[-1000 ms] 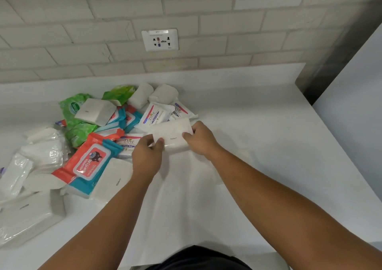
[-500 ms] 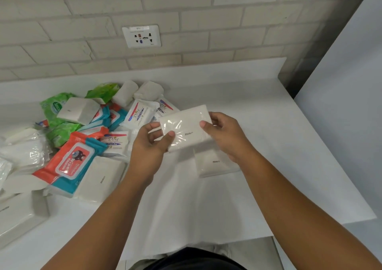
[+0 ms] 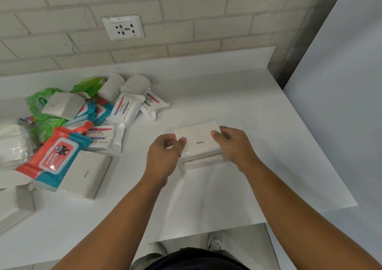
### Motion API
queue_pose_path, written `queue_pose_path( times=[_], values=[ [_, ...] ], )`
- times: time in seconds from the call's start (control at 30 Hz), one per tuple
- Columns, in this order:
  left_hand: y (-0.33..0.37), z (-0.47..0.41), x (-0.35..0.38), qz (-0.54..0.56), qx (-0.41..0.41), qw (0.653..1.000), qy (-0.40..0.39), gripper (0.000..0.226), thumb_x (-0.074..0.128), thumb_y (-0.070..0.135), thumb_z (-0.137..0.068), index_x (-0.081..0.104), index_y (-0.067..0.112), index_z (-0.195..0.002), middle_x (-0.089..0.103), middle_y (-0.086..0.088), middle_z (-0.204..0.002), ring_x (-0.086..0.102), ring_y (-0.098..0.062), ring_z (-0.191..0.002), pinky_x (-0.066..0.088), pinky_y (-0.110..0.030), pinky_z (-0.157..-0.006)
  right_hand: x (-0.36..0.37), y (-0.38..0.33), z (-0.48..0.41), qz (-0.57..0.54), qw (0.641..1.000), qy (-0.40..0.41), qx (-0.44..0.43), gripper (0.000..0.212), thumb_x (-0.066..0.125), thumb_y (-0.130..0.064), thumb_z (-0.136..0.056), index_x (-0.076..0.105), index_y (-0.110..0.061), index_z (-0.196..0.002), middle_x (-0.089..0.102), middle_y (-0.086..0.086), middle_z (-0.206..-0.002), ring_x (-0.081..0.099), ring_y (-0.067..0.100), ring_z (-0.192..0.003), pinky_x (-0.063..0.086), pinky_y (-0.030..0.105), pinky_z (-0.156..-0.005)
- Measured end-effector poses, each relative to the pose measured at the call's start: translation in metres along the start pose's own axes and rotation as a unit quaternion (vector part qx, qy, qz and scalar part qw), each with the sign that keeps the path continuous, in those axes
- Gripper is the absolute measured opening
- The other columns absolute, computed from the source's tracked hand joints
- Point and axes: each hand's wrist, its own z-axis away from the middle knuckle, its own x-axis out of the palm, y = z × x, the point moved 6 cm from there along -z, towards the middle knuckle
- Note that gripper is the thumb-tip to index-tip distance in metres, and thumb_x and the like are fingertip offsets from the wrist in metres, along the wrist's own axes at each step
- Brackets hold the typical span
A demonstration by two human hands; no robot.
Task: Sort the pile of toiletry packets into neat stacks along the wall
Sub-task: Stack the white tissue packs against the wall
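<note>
left hand (image 3: pixel 165 156) and right hand (image 3: pixel 233 145) each pinching one end of a white packet (image 3: pixel 198 139), thumbs on top; it lies flat on a lower packet (image 3: pixel 202 163) (only its near edge shows), mid-bench (image 3: pixel 258 108); mixed pile (image 3: pixel 82 129) to the left

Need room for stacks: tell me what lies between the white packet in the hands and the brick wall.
Head view: only bare counter lies between the white packet and the brick wall; the pile sits off left.
</note>
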Motion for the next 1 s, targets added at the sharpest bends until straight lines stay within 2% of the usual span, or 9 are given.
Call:
queue_pose_path(
  times=[0.1,0.27,0.4,0.6,0.73,0.8,0.87,0.93,1.0],
  values=[
    [-0.007,0.002,0.0,-0.016,-0.021,1.0,0.01,0.036,0.075,0.041,-0.087,0.066,0.018,-0.113,0.073,0.0,-0.108,0.072,-0.017,-0.092,0.057,-0.046,-0.096,0.005,0.011,-0.003,-0.012,1.0,-0.008,0.023,0.014,0.067,-0.039,-0.091,0.069,-0.026,-0.086,0.071,-0.011,-0.094,0.067,0.014,-0.092,0.049,0.023,-0.072],
    [-0.016,0.005,0.003,-0.004,-0.065,0.998,-0.007,0.051,0.069,0.046,-0.09,0.06,0.019,-0.132,0.071,0.002,-0.119,0.067,-0.021,-0.111,0.053,-0.045,-0.101,0.013,0.025,-0.004,-0.047,0.996,-0.02,0.073,0.034,0.064,-0.045,-0.09,0.063,-0.019,-0.112,0.067,-0.001,-0.11,0.065,0.021,-0.102,0.051,0.035,-0.093],
    [-0.016,0.007,0.015,0.019,-0.065,0.997,-0.036,0.015,0.06,0.039,-0.097,0.073,0.033,-0.101,0.077,0.011,-0.097,0.073,-0.017,-0.098,0.061,-0.039,-0.087,0.022,0.029,-0.002,-0.052,0.992,-0.076,0.086,0.031,0.049,-0.043,-0.097,0.066,-0.022,-0.113,0.072,-0.007,-0.107,0.066,0.019,-0.105,0.05,0.039,-0.099],
    [-0.003,-0.002,0.018,0.03,-0.06,0.998,-0.004,0.017,0.06,0.037,-0.098,0.074,0.027,-0.098,0.077,0.005,-0.097,0.073,-0.022,-0.097,0.063,-0.039,-0.083,0.023,0.018,-0.015,-0.045,0.992,-0.093,0.078,0.038,0.047,-0.046,-0.1,0.065,-0.019,-0.12,0.071,-0.003,-0.112,0.065,0.02,-0.108,0.048,0.041,-0.103],
    [0.005,-0.004,0.017,0.03,-0.057,0.998,0.012,0.028,0.059,0.04,-0.098,0.073,0.02,-0.112,0.075,-0.002,-0.106,0.071,-0.028,-0.103,0.061,-0.045,-0.089,0.024,0.012,-0.024,-0.022,0.991,-0.102,0.08,0.04,0.048,-0.046,-0.099,0.067,-0.016,-0.115,0.072,0.0,-0.109,0.066,0.023,-0.104,0.05,0.044,-0.1],
    [0.006,-0.004,0.015,0.024,-0.056,0.998,0.007,0.024,0.057,0.044,-0.098,0.074,0.03,-0.107,0.073,-0.001,-0.111,0.068,-0.03,-0.107,0.057,-0.049,-0.095,0.022,0.009,-0.027,-0.013,0.993,-0.094,0.076,0.042,0.05,-0.046,-0.098,0.065,-0.011,-0.115,0.07,0.005,-0.113,0.065,0.028,-0.104,0.051,0.04,-0.095],
    [0.008,-0.004,0.009,0.013,-0.042,0.999,0.004,0.02,0.055,0.047,-0.099,0.073,0.042,-0.093,0.07,0.006,-0.11,0.065,-0.03,-0.111,0.053,-0.05,-0.102,0.017,0.002,-0.029,0.02,0.996,-0.062,0.061,0.052,0.053,-0.049,-0.096,0.054,-0.012,-0.133,0.06,0.004,-0.133,0.058,0.027,-0.117,0.043,0.032,-0.092],
    [0.008,-0.004,-0.008,-0.015,-0.022,0.999,0.017,0.025,0.054,0.049,-0.099,0.068,0.039,-0.117,0.065,0.011,-0.122,0.062,-0.023,-0.117,0.049,-0.046,-0.107,0.014,-0.013,-0.027,0.079,0.997,-0.012,0.022,0.063,0.055,-0.049,-0.094,0.04,-0.019,-0.148,0.048,0.001,-0.149,0.048,0.023,-0.133,0.034,0.027,-0.099],
    [0.007,0.0,-0.031,-0.056,0.009,0.998,0.029,0.042,0.058,0.05,-0.097,0.059,0.032,-0.136,0.061,0.012,-0.131,0.06,-0.016,-0.118,0.05,-0.036,-0.102,0.02,-0.037,-0.019,0.127,0.989,0.036,-0.06,0.057,0.058,-0.043,-0.094,0.045,-0.021,-0.145,0.05,-0.001,-0.147,0.046,0.019,-0.135,0.031,0.021,-0.099]
  ],
)
